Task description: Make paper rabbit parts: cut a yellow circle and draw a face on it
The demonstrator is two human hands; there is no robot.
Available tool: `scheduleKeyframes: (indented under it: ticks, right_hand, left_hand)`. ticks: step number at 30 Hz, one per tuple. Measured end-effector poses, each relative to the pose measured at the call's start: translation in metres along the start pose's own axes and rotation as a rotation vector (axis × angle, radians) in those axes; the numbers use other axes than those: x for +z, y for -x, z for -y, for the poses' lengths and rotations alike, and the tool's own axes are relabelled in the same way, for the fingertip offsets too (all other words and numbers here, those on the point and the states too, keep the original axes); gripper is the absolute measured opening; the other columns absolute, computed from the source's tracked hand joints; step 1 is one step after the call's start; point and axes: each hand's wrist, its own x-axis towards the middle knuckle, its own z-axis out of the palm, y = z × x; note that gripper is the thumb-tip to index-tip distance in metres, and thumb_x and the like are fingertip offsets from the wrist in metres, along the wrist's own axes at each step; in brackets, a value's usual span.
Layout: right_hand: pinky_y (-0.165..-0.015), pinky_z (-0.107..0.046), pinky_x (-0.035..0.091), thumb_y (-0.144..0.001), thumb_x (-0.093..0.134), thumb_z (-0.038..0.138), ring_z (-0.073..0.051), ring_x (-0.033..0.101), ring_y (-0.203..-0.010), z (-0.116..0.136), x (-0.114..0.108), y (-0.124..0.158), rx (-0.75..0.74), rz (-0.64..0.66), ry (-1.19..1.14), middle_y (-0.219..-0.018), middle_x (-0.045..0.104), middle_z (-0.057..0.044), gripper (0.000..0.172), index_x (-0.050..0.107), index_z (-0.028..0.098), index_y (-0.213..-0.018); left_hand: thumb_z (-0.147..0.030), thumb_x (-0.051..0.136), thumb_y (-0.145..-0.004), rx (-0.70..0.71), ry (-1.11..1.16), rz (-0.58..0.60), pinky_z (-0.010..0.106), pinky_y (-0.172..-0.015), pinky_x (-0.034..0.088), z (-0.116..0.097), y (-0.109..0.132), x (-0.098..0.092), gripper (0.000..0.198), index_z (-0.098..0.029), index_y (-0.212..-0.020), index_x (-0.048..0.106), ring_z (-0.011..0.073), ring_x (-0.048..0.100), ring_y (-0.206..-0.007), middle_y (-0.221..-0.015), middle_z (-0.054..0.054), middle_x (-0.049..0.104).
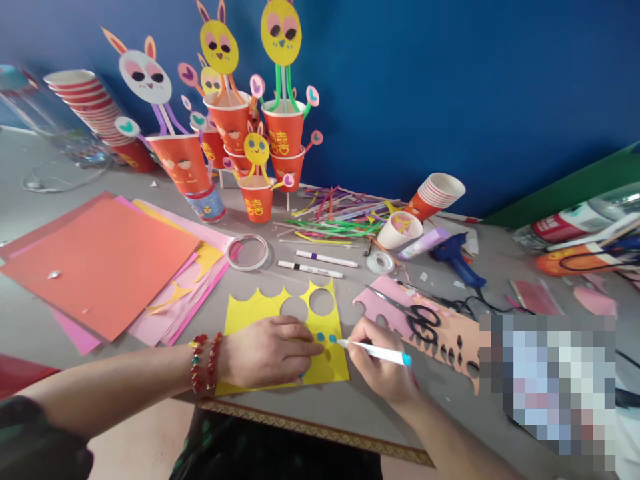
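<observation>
Pressing the left hand (270, 350) flat, palm down, on the yellow sheet (250, 317), fingers stretched and close together; probably done to stop the thin paper from sliding under the pen tip. Gripping a white marker (373, 351) in the right hand (383, 367), pinched between thumb and first fingers as in writing, with the edge of the hand low over the table (310, 407) just beside the sheet, seemingly for a steady stroke. Lying almost level across the view along its long axis, teal end to the right, tip pointing left and down onto the sheet, touching or nearly touching it just beside two small blue dots (325, 337) and the left fingertips (306, 347). Placed at the near table edge, close to the body, below two round cut-out holes (321, 301). Lying within reach but apart: scissors (423, 323) on a pink cut strip (387, 293) to the right, two more markers (325, 259) and a tape ring (247, 252) behind.
</observation>
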Motion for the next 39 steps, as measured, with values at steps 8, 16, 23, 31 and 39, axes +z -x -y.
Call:
scheduleKeyframes:
  ticks: [8, 16, 23, 31, 39]
  right_hand:
    - [-0.05, -0.027, 0.035, -0.084, 0.05, 0.017, -0.014, 0.049, -0.048, -0.001, -0.0002, 0.0, -0.009, -0.023, 0.01, -0.052, 0.051, 0.004, 0.021, 0.045, 0.024, -0.064]
    - [-0.05, -0.027, 0.035, -0.084, 0.05, 0.017, -0.015, 0.049, -0.048, -0.0038, 0.0013, 0.001, 0.002, -0.032, 0.005, -0.052, 0.052, 0.005, 0.021, 0.046, 0.024, -0.065]
    - [-0.05, -0.027, 0.036, -0.084, 0.05, 0.016, -0.015, 0.05, -0.048, -0.0044, 0.0025, 0.0004, -0.003, -0.044, 0.017, -0.052, 0.052, 0.005, 0.021, 0.046, 0.024, -0.066]
    - [-0.05, -0.026, 0.037, -0.085, 0.052, 0.018, -0.015, 0.051, -0.049, -0.0038, 0.0023, -0.0002, -0.006, -0.044, 0.035, -0.053, 0.053, 0.004, 0.02, 0.047, 0.025, -0.067]
    - [-0.049, -0.025, 0.038, -0.085, 0.053, 0.019, -0.015, 0.052, -0.049, -0.0032, 0.0028, -0.0009, -0.01, -0.043, 0.051, -0.052, 0.054, 0.004, 0.02, 0.046, 0.025, -0.067]
  left_hand:
    - [-0.03, 0.045, -0.103, 0.002, 0.001, -0.004, 0.037, -0.11, 0.041, 0.0008, -0.0005, -0.0005, 0.023, -0.019, -0.098, 0.064, 0.0203, 0.057, -0.12, -0.138, 0.0, 0.062]
    - [-0.03, 0.043, -0.104, 0.003, 0.001, 0.003, 0.037, -0.11, 0.039, 0.0006, -0.0001, 0.0, 0.024, -0.019, -0.097, 0.064, 0.0205, 0.056, -0.119, -0.139, -0.001, 0.062]
    - [-0.032, 0.043, -0.104, -0.003, 0.003, 0.016, 0.038, -0.111, 0.039, 0.0006, 0.001, 0.0001, 0.025, -0.019, -0.098, 0.064, 0.0204, 0.055, -0.12, -0.14, -0.001, 0.06]
    - [-0.031, 0.043, -0.104, -0.003, -0.006, 0.002, 0.037, -0.111, 0.039, 0.0005, -0.0003, -0.0011, 0.025, -0.02, -0.098, 0.065, 0.0199, 0.056, -0.12, -0.139, 0.0, 0.062]
    - [-0.031, 0.043, -0.104, -0.006, -0.007, 0.01, 0.037, -0.11, 0.04, 0.0001, -0.0002, -0.0012, 0.025, -0.02, -0.097, 0.064, 0.02, 0.056, -0.12, -0.139, -0.001, 0.061]
